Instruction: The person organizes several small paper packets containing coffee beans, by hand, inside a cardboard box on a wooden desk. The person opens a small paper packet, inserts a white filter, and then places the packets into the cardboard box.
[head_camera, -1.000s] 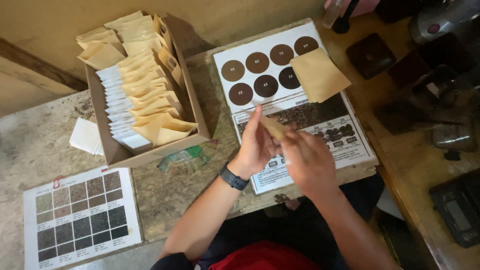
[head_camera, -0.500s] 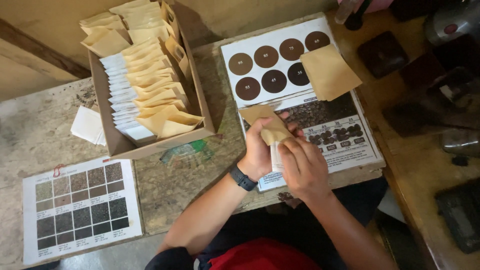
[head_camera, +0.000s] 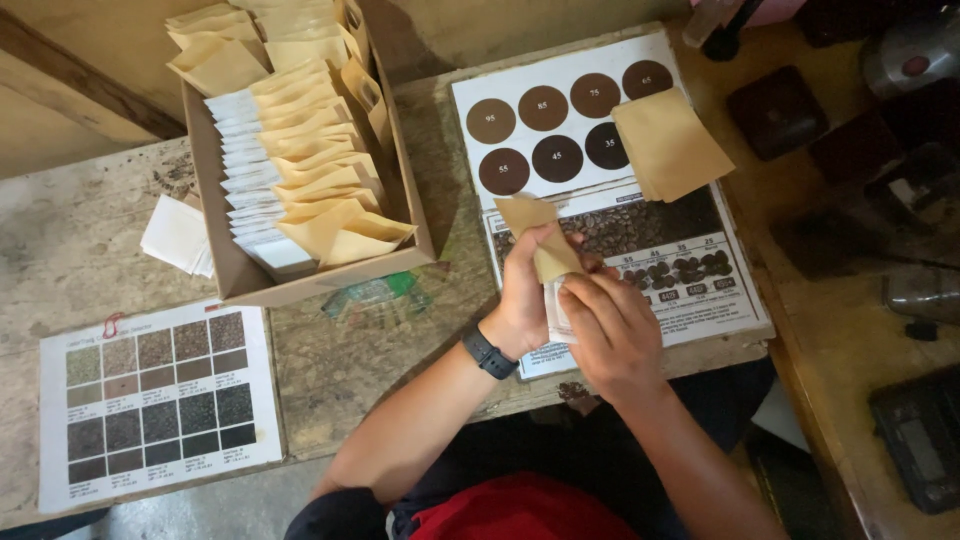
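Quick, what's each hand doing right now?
Left hand: closed on a small tan paper packet.
Right hand: fingers bent, pinching the lower end of the same packet.

A cardboard box (head_camera: 215, 250) of kraft pouches (head_camera: 320, 180) sat on the worn table (head_camera: 60, 240). Beside it lay a colour chart (head_camera: 160, 405) and a flat envelope (head_camera: 672, 143).

chart (head_camera: 610, 200) partly hidden by hands, box (head_camera: 300, 285) top cut off

Single head view, looking steeply down, close over hands at worktable (head_camera: 400, 350) edge
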